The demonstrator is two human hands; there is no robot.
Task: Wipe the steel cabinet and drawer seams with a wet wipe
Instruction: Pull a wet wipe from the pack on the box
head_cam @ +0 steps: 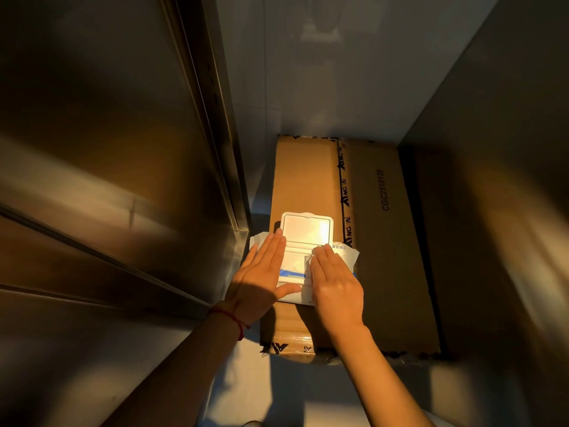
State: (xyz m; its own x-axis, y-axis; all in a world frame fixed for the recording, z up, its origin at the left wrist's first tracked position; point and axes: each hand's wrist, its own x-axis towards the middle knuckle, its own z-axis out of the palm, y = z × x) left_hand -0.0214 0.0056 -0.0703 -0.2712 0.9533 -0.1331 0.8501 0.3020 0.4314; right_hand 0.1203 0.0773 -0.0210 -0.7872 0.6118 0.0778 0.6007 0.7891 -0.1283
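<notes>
On your left stands the brushed steel cabinet (107, 155), its vertical seam (212, 118) running beside the brown cardboard box (375, 241). Your left hand (261, 278) lies flat, fingers straight, on the white wet-wipe pack (295, 266), which rests on that box with its white hinged lid (308, 228) open. Your right hand (335, 282), fingers straight too, presses a white wipe (308, 260) at the pack's opening.

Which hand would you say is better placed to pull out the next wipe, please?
Probably the right hand: its fingertips already touch the wipe at the open pack, while the left hand lies flat, steadying it.
</notes>
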